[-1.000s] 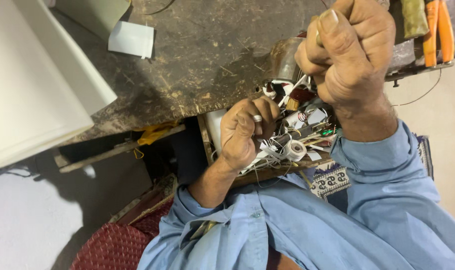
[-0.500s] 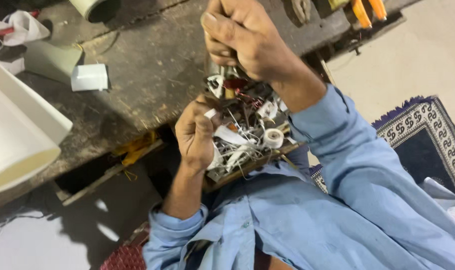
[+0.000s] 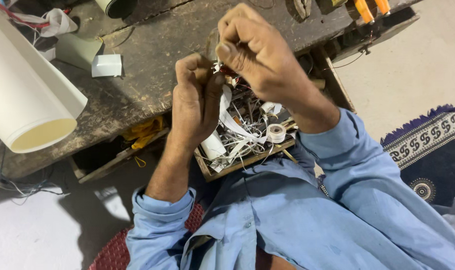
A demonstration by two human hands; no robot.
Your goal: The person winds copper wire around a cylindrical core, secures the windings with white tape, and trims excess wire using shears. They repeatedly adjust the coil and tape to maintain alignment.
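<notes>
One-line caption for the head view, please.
Both hands, left hand and right hand, pinch something small over an open wooden drawer of white tape scraps at a worn workbench.

A workshop: scarred wooden workbench (image 3: 152, 55), drawer (image 3: 247, 162) of wire and tape scraps, orange-handled pliers (image 3: 371, 7).

The scene is evenly and fairly brightly lit from above, with warm skin tones and no hard glare; the pale floor (image 3: 437, 65) at the upper right and the white patch at the lower left are the brightest areas, close to washed out. Soft dark shadow fills the gap under the bench (image 3: 152, 55) edge and lies on the ground beside the left sleeve (image 3: 162, 220). Focus is mostly sharp, though the raised hands show slight motion softness, and the wide lens bends and tilts lines toward the edges.
</notes>
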